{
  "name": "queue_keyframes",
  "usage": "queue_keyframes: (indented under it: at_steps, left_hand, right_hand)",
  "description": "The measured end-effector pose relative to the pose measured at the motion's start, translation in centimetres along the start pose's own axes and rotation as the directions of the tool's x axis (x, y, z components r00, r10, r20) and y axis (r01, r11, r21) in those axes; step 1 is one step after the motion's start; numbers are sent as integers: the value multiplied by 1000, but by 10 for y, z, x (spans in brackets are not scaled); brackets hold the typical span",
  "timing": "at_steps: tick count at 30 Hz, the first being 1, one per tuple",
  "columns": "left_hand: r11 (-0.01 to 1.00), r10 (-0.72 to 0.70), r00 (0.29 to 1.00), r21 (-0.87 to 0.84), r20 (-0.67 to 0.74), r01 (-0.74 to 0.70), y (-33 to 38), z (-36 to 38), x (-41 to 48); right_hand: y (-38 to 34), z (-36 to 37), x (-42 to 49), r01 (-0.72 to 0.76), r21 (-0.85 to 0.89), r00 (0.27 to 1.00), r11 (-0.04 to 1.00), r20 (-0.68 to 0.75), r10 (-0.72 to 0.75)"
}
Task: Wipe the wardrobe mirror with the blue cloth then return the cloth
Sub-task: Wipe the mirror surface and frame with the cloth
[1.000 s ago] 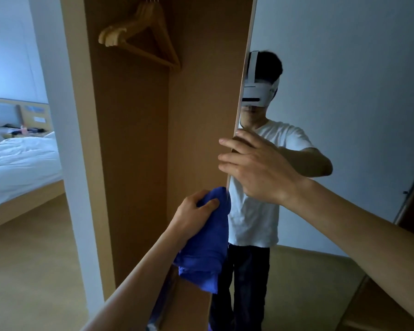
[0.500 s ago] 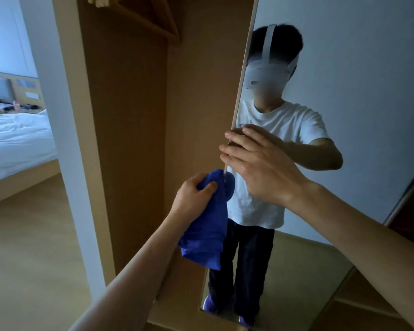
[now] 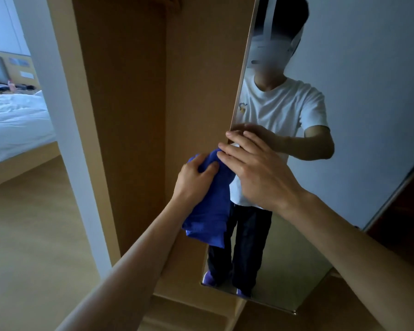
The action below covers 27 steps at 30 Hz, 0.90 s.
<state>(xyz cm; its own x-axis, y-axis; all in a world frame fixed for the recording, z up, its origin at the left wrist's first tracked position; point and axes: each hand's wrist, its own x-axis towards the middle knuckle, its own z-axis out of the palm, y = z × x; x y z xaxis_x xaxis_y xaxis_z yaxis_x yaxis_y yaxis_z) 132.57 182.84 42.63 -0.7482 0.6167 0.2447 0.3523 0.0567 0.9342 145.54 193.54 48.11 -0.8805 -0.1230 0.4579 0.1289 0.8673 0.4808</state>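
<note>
A tall mirror (image 3: 359, 96) covers the wardrobe door on the right and shows a person's reflection. My left hand (image 3: 196, 177) grips a bunched blue cloth (image 3: 209, 211) just left of the mirror's edge, and the cloth hangs down below the fist. My right hand (image 3: 253, 173) lies with straight fingers across the mirror's left edge, its fingertips reaching the top of the cloth.
The open wardrobe (image 3: 139, 115) with bare wooden walls stands left of the mirror. A white wall post (image 3: 65, 120) borders it. Beyond, a bed (image 3: 14, 120) with white bedding stands on the wooden floor (image 3: 34, 235). A dark door (image 3: 406, 206) is at the right.
The view has tilted down and the hanger has left the frame. My left hand has shifted the cloth a little left of the mirror edge. My right hand stays on the edge.
</note>
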Motion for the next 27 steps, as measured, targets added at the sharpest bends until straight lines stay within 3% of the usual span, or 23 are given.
queue_keyframes:
  at_steps: [7, 17, 27]
  left_hand:
    - [952, -285, 951, 148, 118, 267, -88, 25, -27]
    - [981, -169, 981, 110, 99, 158, -85, 20, -15]
    - [874, -458, 868, 277, 194, 399, -184, 51, -54]
  right_hand:
    - [-29, 49, -34, -31, 137, 996, 990, 89, 19]
    - [-49, 76, -43, -152, 288, 975, 945, 199, 96]
    - [-73, 122, -83, -120, 373, 923, 920, 382, -34]
